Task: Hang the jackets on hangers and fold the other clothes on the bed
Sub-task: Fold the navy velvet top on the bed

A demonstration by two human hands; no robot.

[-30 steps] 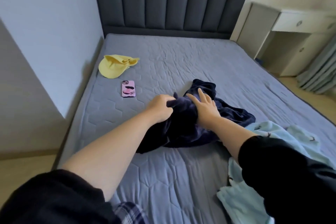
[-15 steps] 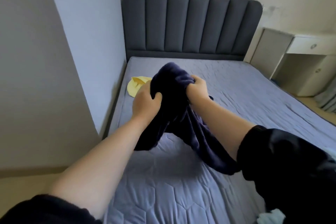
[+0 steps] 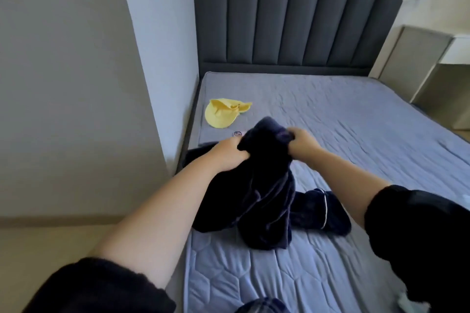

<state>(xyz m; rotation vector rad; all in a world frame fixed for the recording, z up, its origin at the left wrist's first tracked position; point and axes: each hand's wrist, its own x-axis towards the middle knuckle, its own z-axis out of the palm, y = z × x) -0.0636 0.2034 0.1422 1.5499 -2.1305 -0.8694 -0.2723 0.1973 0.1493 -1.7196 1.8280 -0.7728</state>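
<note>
While the dark blue garment (image 3: pixel 264 198) is held up by one bunched end, its lower part is lying in a twisted heap on the bed (image 3: pixel 356 134), close to the left edge of the mattress. The fingers of the left hand (image 3: pixel 230 151) are curled tightly round a fold of the cloth, and the right hand (image 3: pixel 302 143) is closed in the same way on the fold beside it. Each grip is therefore full of cloth, and nothing else is held. The step in hand is judged to be the opening out of the garment before it is folded or hung. To do this well, the hands should probably be moved apart along the edge until it is stretched. The garment could then be raised and shaken so that the twisted part falls free. It cannot be told whether it is a jacket or something else, so its shape should be checked first. The long axis runs from the hands down and towards the person, with the held end pointing to the headboard. One part with a thin white line is spread out to the right. A yellow cloth (image 3: pixel 223 114) and a phone (image 3: pixel 237 133) lie just behind the hands, so the open mattress on the right seems the better place for laying it flat.
</note>
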